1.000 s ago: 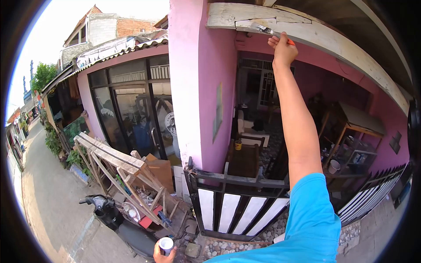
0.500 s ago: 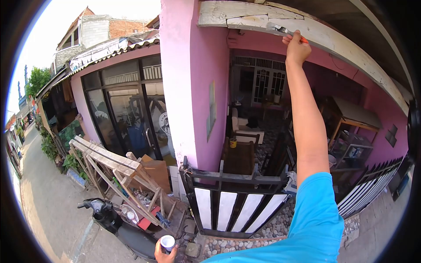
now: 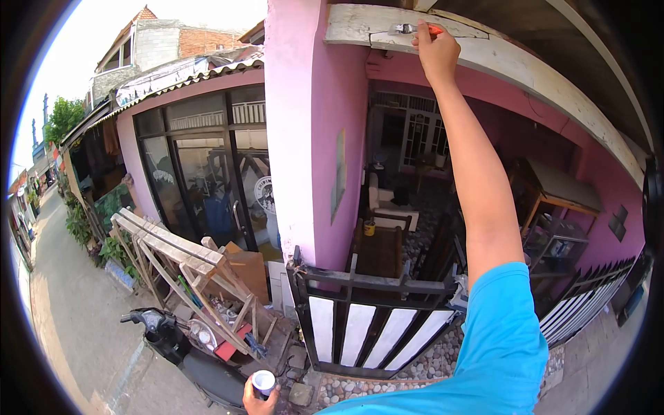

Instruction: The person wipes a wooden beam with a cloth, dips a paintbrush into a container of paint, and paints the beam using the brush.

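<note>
High up at the front of the porch, my right hand (image 3: 437, 54) is closed round the orange handle of a paintbrush (image 3: 402, 29). The brush lies against the face of a whitish wooden beam (image 3: 470, 52), which has cracks and bare patches. Down at the bottom of the view, my left hand (image 3: 259, 400) wraps round a small white cup (image 3: 263, 380). Pale contents fill part of the cup, but I cannot tell how much.
Below the beam stands a black and white metal gate (image 3: 373, 332), beside a pink pillar (image 3: 294, 138). A motorbike (image 3: 200, 373) and a wooden trestle (image 3: 180, 249) are at the left. A cabinet (image 3: 557, 242) stands inside the porch at the right.
My right hand has moved left and slightly up along the beam with the paintbrush. The left hand still holds the cup in nearly the same place. The view has shifted slightly.
</note>
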{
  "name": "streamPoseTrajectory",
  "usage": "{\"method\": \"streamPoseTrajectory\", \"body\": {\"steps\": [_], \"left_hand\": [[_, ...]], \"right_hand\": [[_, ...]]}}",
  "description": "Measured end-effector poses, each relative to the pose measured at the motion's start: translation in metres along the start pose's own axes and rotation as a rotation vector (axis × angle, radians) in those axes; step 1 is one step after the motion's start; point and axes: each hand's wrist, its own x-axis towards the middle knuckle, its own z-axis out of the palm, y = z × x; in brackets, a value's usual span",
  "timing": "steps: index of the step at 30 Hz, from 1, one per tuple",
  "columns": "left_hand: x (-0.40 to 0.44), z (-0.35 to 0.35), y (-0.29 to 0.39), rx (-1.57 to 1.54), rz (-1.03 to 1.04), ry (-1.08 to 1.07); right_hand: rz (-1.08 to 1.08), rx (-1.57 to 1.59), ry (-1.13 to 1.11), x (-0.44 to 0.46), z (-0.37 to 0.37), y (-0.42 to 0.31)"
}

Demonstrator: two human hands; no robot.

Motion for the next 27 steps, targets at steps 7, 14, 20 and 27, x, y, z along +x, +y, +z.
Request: {"method": "streamPoseTrajectory", "body": {"steps": [7,14,20,27], "left_hand": [[0.001,0.003,0.009,-0.052,-0.025,0.002],[0.007,0.014,-0.013,-0.076,-0.047,-0.038],[0.011,0.025,-0.019,-0.203,-0.013,-0.009],[0.008,0.017,-0.025,-0.175,-0.020,0.024]], "right_hand": [[-0.188,-0.352,0.067,0.022,-0.021,0.000],[-0.069,-0.137,-0.070,0.021,-0.026,0.016],[-0.105,-0.234,0.026,0.025,-0.048,0.010],[-0.144,-0.229,0.236,0.019,-0.044,0.045]]}}
